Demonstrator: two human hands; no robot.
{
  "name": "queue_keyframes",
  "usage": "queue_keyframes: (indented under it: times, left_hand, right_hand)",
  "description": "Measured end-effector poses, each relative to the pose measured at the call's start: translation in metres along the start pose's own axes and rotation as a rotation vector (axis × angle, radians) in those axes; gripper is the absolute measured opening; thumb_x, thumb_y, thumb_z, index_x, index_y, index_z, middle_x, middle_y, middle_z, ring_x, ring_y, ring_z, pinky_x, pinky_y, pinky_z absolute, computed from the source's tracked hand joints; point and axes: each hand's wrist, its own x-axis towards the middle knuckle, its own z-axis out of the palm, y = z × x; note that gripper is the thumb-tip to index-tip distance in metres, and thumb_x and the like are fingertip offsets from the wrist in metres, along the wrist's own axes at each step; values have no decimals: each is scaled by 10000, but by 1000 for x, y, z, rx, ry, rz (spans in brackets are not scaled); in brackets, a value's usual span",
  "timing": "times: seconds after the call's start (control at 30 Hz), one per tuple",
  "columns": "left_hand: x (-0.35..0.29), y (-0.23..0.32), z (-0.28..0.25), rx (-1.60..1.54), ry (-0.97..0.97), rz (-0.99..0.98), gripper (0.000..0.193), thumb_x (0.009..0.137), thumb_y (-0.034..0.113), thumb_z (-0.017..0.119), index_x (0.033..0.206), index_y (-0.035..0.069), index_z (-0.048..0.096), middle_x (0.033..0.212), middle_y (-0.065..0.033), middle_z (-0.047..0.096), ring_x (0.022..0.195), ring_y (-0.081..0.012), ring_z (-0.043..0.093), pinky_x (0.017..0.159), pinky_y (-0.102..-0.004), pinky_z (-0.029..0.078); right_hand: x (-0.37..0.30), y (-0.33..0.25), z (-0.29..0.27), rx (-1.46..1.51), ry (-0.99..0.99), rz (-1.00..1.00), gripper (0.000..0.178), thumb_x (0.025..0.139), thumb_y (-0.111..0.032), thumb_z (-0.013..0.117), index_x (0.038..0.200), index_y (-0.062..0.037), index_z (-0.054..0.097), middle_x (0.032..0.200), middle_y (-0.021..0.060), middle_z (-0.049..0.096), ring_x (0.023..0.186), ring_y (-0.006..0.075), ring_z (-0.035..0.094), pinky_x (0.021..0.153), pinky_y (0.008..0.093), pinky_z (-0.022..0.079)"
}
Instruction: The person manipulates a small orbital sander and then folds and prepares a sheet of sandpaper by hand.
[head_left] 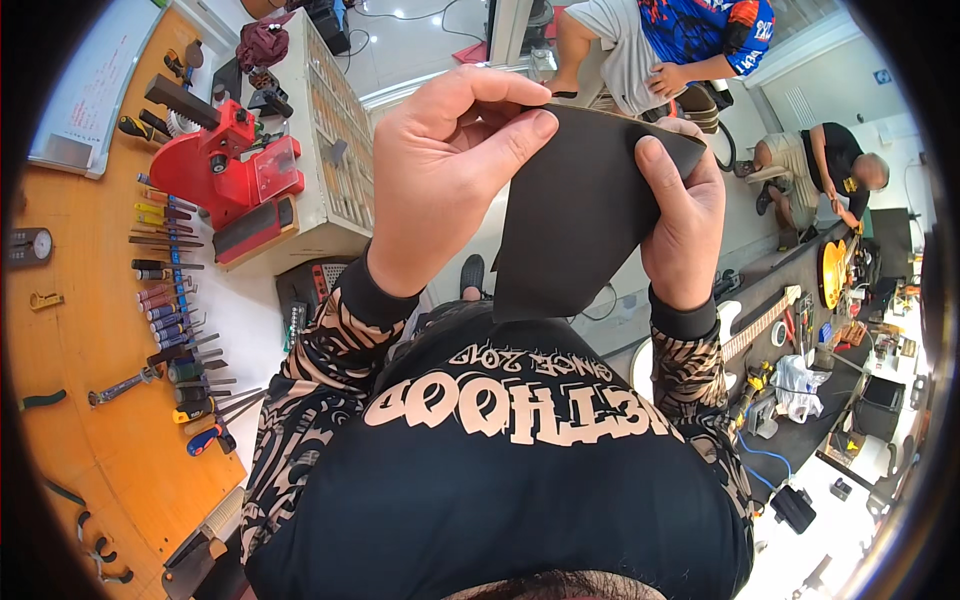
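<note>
Black sheet (585, 205) is up in front of the torso, held in both hands. Left hand (440, 170) pinches its far-left corner, thumb against index finger. Right hand (685, 215) grips the right edge, thumb on the near face, other fingers mostly hidden behind. Red machine (225, 160) at left, white guitar (755, 330) on dark bench (800, 405) at right.

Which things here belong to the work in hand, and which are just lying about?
In hand: dark sheet, pinched by the left hand and gripped by the right hand.

Apparently just lying about: red machine, screwdrivers, orange guitar, plastic bag.
</note>
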Motion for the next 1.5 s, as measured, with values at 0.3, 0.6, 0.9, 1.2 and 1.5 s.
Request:
queue_keyframes:
  times: [0.3, 0.6, 0.9, 1.2, 1.5]
  left_hand:
    - [1, 1, 0, 36, 32, -24, 207, 983, -33, 846, 1181, -13, 789, 1031, -26, 789, 931, -63, 716, 820, -192, 560]
    - [3, -4, 4, -26, 40, -38, 330, 973, -39, 852, 1275, -10, 722, 1037, -45, 768, 922, -82, 706, 834, -206, 563]
    - [2, -9, 4, -84, 15, 29, 333, 971, -75, 834, 1267, -16, 695, 1060, -37, 740, 948, -87, 709, 838, -221, 604]
    - [-1, -4, 1, 44, 9, -26, 154, 984, -65, 825, 1129, -20, 803, 1033, -19, 773, 942, -69, 715, 853, -203, 564]
    - [-1, -6, -4, 46, 67, -1, 133, 986, -56, 827, 1115, -35, 802, 1016, -40, 796, 918, -77, 724, 841, -214, 585]
  right_hand:
    - [2, 0, 0, -16, -29, -13, 303, 1039, -219, 854, 1217, -32, 695, 1016, 5, 742, 877, 66, 679, 769, 232, 544]
    - [2, 2, -2, 1, -4, 11, 318, 1033, -213, 859, 1229, -27, 691, 1022, 15, 740, 884, 76, 683, 774, 236, 550]
    - [1, 1, -4, 10, 8, 4, 304, 1030, -204, 861, 1214, -33, 691, 1019, 7, 728, 883, 77, 677, 780, 238, 546]
    - [-1, -1, -3, -38, -13, 7, 282, 1039, -202, 850, 1197, -34, 688, 1006, 3, 734, 861, 65, 670, 769, 230, 539]
    - [6, 4, -12, 57, -104, -63, 297, 1095, -207, 774, 1284, -7, 664, 1092, 22, 739, 985, 76, 671, 892, 238, 530]
